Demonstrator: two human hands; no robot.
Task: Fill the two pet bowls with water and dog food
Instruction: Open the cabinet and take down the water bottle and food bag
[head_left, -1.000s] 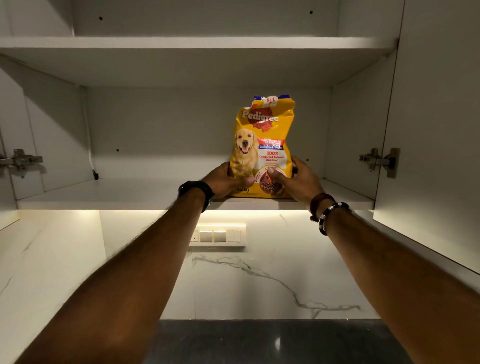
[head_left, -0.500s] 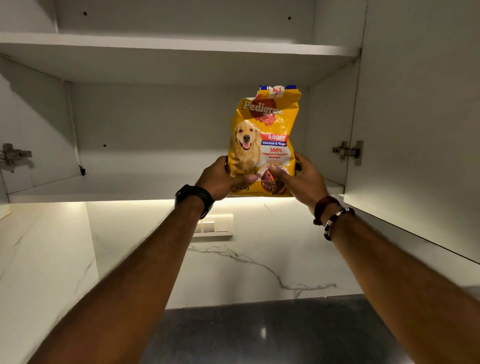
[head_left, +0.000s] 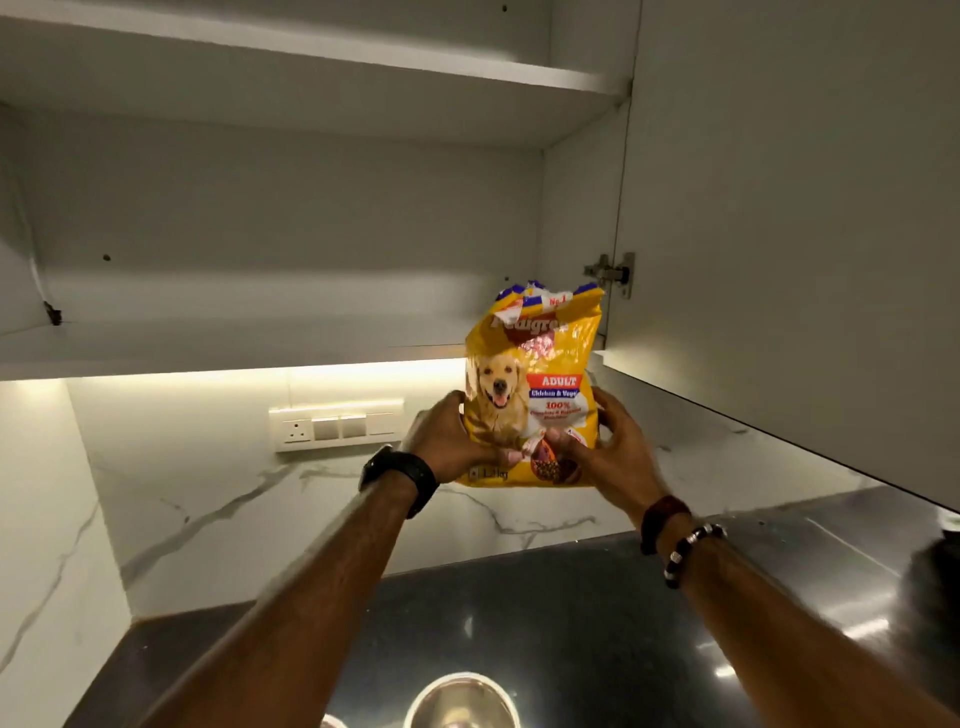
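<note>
Both hands, the left hand (head_left: 451, 441) and right hand (head_left: 608, 452), grip the lower half of the upright dog food bag (head_left: 530, 395) from opposite sides, holding it in the air well above the metal bowl (head_left: 462, 701) on the counter (head_left: 571, 597).

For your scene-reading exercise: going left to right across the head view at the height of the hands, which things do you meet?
Wall socket and switches → black wristwatch → left hand → dog food bag → right hand → beaded bracelet.
</note>
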